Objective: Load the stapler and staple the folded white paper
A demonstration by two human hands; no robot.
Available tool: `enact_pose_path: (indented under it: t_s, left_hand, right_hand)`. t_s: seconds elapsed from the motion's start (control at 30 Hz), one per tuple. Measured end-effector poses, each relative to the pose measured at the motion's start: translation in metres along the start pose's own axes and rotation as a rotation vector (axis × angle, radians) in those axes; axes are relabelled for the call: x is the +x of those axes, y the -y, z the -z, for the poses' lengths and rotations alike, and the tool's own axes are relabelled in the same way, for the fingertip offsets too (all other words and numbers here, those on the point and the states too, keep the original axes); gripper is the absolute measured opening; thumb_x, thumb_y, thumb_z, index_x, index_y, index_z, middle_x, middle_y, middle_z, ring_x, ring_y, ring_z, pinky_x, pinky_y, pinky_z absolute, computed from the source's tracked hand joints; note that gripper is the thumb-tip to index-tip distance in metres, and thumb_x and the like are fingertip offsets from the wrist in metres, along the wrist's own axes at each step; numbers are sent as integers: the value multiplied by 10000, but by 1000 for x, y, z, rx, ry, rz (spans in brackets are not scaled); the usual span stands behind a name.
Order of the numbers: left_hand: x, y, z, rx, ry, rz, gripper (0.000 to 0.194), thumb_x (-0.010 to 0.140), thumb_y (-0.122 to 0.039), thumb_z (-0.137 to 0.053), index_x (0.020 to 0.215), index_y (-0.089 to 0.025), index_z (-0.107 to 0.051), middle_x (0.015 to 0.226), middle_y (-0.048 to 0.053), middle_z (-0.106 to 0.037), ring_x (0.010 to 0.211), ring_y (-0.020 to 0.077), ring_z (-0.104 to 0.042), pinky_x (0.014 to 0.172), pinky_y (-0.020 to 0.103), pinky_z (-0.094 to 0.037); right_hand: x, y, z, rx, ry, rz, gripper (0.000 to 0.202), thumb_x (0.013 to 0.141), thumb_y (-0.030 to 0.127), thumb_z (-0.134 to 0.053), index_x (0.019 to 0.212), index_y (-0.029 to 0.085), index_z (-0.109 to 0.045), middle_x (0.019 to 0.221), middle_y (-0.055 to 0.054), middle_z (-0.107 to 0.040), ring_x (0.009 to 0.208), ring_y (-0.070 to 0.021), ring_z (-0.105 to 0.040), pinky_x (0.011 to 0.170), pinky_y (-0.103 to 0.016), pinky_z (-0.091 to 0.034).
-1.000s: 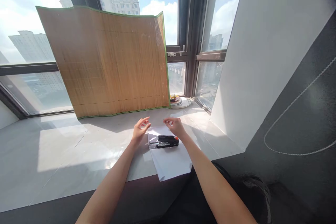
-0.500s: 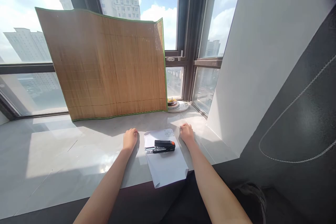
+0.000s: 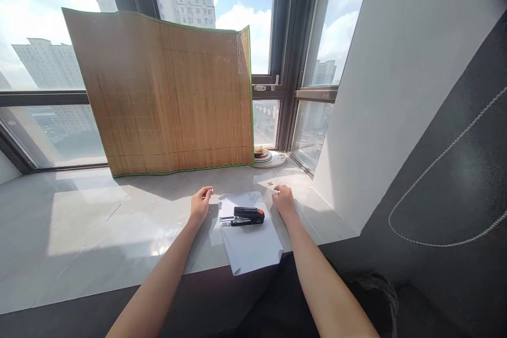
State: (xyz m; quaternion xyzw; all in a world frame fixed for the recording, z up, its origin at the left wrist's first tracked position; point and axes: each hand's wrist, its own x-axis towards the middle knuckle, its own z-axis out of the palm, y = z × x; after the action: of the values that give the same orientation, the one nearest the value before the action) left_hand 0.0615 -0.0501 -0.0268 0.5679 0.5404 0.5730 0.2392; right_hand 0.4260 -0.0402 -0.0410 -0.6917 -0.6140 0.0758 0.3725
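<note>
A black stapler (image 3: pixel 247 216) with an orange-red end lies on white paper sheets (image 3: pixel 253 248), its silver arm pointing left. The sheets carry dark markings near their far edge. Left of the paper, my left hand (image 3: pixel 201 203) is closed, fingertips drawn together toward the right; whatever may be between them is too small to make out. My right hand (image 3: pixel 284 200) rests to the right of the paper, finger and thumb a little apart, nothing visible between them. Just beyond its fingertips lie two small dark strips (image 3: pixel 270 184) on the sill.
The pale windowsill (image 3: pixel 99 253) carries all this and ends at a front edge below the paper. A bamboo mat (image 3: pixel 170 95) with green edging leans on the window. Stacked plates (image 3: pixel 269 159) stand in the corner. A cord (image 3: pixel 420 190) hangs at the right.
My left hand has lifted slightly and turned, bringing its fingertips into sight. Two dark strips now show beside my right hand, whose fingers have loosened. The view has shifted slightly.
</note>
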Motion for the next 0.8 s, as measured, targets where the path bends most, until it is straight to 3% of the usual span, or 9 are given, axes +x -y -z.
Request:
enact_pose_path:
  t_s: [0.1, 0.2, 0.27, 0.33, 0.47, 0.63, 0.8]
  left_hand:
    - [-2, -2, -5, -7, 54, -52, 529, 862, -697, -753, 1089, -224, -821, 1058, 113, -817, 956, 301, -739, 889, 433, -586]
    - [-5, -5, -10, -26, 113, -118, 554, 891, -751, -719, 1066, -234, -815, 1061, 101, -810, 963, 285, -744, 879, 426, -596]
    - [-7, -7, -12, -18, 134, -152, 525, 922, -751, -691, 1018, -248, -808, 1031, 87, -791, 960, 265, -718, 860, 406, -584]
    - [-6, -8, -15, 0, 139, -179, 513, 927, -744, -689, 990, -248, -808, 990, 84, -758, 924, 248, -689, 818, 386, -564]
    - [-5, -10, -18, 26, 196, -237, 489, 936, -708, -704, 1004, -239, -823, 1075, 103, -724, 955, 243, -677, 769, 360, -530]
    - [-7, -19, -19, 8, 377, -330, 377, 943, -602, -773, 1044, -248, -852, 1002, 77, -746, 887, 214, -652, 771, 351, -486]
    - [-12, -26, -20, 4, 463, -393, 320, 894, -551, -857, 999, -250, -870, 951, 74, -757, 844, 210, -657, 765, 357, -492]
  right_hand:
    - [-14, 13, 13, 290, -9, -4, 331, 983, 299, -479, 1059, 200, -785, 1058, -111, -800, 1010, -291, -721, 941, -435, -561]
    - [-35, 34, 24, 581, 219, 266, 367, 1014, 530, -599, 1112, 229, -785, 1112, -94, -805, 1027, -279, -732, 916, -420, -567]
    - [-50, 48, 25, 567, 409, 501, 405, 941, 551, -762, 1215, 254, -780, 1238, -94, -789, 1133, -285, -716, 966, -418, -561]
    - [-63, 60, 21, 442, 500, 631, 492, 856, 438, -887, 1299, 270, -755, 1293, -92, -775, 1188, -291, -702, 1031, -426, -543]
    - [-72, 72, 9, 211, 456, 573, 349, 897, 221, -810, 1239, 264, -751, 1177, -64, -806, 1084, -271, -739, 973, -390, -545]
    - [-65, 71, 9, 112, 283, 435, 335, 913, 238, -797, 1243, 270, -746, 1185, -64, -814, 1078, -278, -747, 920, -359, -549]
    - [-65, 69, 19, -25, 282, 368, 302, 909, 212, -778, 1206, 262, -761, 1170, -70, -817, 1061, -280, -743, 865, -345, -533]
